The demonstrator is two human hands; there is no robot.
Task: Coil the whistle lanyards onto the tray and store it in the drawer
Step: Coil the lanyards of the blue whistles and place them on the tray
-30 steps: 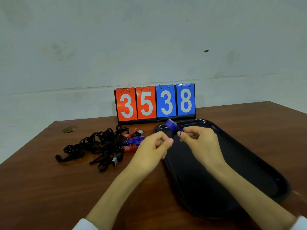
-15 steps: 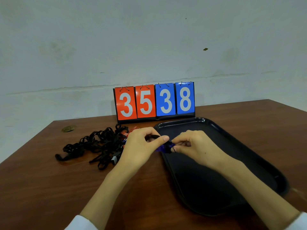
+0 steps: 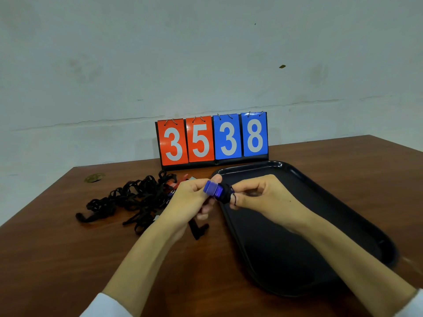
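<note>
The left hand pinches the blue whistle by its body, fingers narrow around it. The right hand pinches the black lanyard where it is wound against the whistle, thumb and forefinger closed on the cord. A free tail of this cord hangs below the left hand to the table. The whistle is held just above the near-left rim of the tray, not yet on it.

Step in hand, as judged: winding the cord into a coil. Procedure:
1. Keep the whistle fixed in the left hand.
2. Lay each turn beside the last under light tension.
3. Trap the tail so the coil does not spring open.
4. Set the coil on the tray, which appears to hold nothing yet.

The pile of uncoiled lanyards lies left of the tray. No drawer is in view.

Writing: the scoreboard at the far edge reads 3 5 on red cards and 3 8 on blue. No brand is legible.
</note>
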